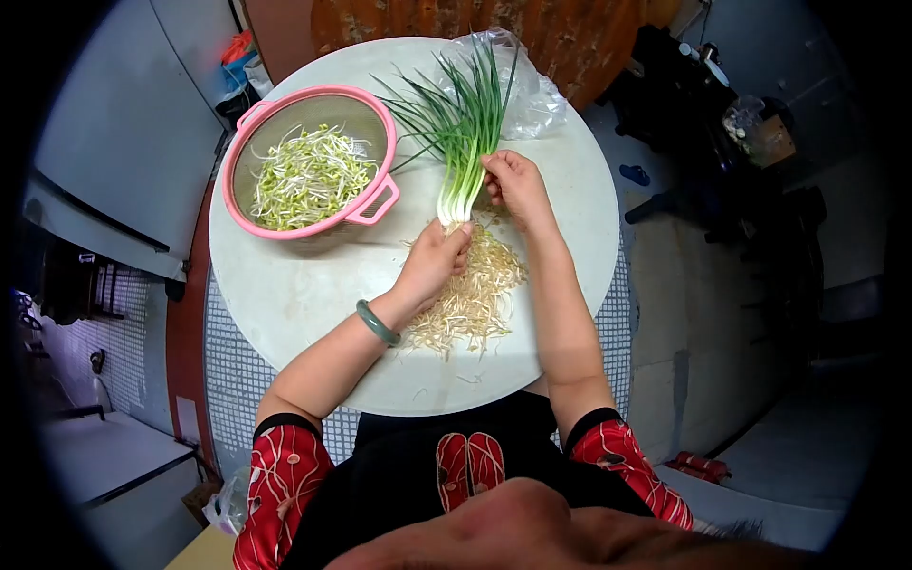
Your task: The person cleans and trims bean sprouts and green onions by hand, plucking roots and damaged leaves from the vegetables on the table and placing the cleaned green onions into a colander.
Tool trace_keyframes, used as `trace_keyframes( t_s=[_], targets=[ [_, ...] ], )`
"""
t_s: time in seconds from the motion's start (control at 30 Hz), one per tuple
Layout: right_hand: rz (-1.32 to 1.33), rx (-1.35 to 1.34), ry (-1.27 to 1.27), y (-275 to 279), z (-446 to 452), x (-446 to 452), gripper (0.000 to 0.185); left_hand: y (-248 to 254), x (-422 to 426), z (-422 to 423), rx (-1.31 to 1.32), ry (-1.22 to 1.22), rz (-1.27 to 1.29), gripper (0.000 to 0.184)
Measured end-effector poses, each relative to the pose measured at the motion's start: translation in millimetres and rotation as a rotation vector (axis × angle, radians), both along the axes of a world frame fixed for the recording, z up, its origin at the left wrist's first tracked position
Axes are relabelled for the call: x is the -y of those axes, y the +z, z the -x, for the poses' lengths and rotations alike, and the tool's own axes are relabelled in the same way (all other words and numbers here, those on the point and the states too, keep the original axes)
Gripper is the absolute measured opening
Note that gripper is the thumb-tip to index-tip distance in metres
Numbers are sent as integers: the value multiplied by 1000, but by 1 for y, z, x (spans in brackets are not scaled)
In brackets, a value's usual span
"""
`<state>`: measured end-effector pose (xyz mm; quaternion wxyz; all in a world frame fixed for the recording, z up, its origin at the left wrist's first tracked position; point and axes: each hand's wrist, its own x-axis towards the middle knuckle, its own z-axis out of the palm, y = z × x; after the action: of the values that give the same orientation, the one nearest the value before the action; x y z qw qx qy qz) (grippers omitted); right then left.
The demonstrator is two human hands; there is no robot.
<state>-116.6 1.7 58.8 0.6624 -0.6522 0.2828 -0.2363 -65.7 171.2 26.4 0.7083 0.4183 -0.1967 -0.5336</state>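
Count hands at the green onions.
2. The left hand grips the white lower end of the green onions; the right hand is higher up, fingertips at their right edge. Neither hand is hidden.

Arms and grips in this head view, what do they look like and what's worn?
The left sleeve and right sleeve are short and red, with pale wavy lines and black cuffs. A rounded green bangle circles the left wrist; the right wrist shows none. Left grip and right grip are bare human hands.

Bunch of green scallions, white ends in left hand, leaves fanned out over white table
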Motion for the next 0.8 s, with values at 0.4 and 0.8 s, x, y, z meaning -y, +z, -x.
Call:
trace_keyframes(
  t_s=[0.4,0.8],
  targets=[
    [-87,204,-1,-5,3,-1,15,2,1,4,90,34,-81,13],
    [256,303,-95,11,14,-37,19,2,2,0,-8,62,-62,12]
  ],
)
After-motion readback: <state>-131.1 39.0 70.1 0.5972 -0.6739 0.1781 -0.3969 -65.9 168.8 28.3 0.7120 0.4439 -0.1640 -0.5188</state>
